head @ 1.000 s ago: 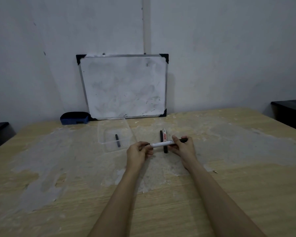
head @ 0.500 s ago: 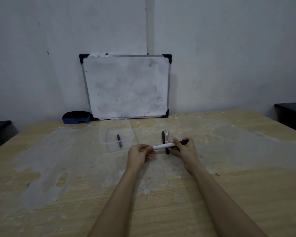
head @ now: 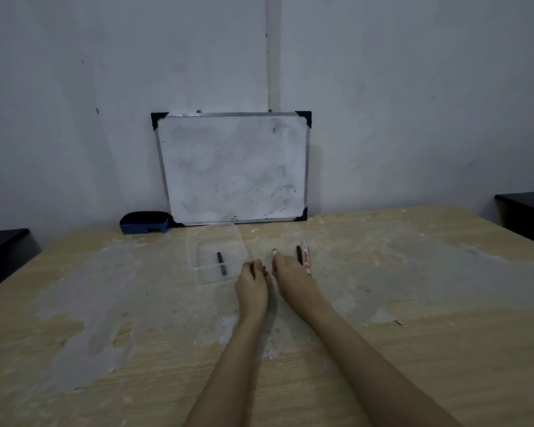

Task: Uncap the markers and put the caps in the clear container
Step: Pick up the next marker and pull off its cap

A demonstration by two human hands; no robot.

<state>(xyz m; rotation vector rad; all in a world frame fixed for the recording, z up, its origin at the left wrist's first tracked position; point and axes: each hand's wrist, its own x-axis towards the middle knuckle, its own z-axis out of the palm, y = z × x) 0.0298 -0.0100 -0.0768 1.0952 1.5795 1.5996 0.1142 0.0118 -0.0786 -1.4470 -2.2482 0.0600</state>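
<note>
My right hand (head: 290,272) grips a white marker (head: 274,251); only its far end shows past my fingers, pointing away from me, and it looks uncapped. My left hand (head: 252,277) is just left of it, fingers pinched together on something small and dark that appears to be the marker's cap, mostly hidden. The clear container (head: 195,257) lies left of both hands with one black cap (head: 222,264) inside. Two more markers lie side by side right of my right hand, a black one (head: 298,253) and a white one with a red label (head: 305,257).
A whiteboard (head: 233,167) leans on the wall at the back of the worn wooden table (head: 413,303). A blue eraser (head: 145,222) sits left of the whiteboard. Dark furniture stands beyond the table's left (head: 3,251) and right (head: 527,211) edges.
The marker was held crosswise between both hands. Now my hands have come apart: the right has turned the marker to point away, and the left has pulled off to the left, pinched shut.
</note>
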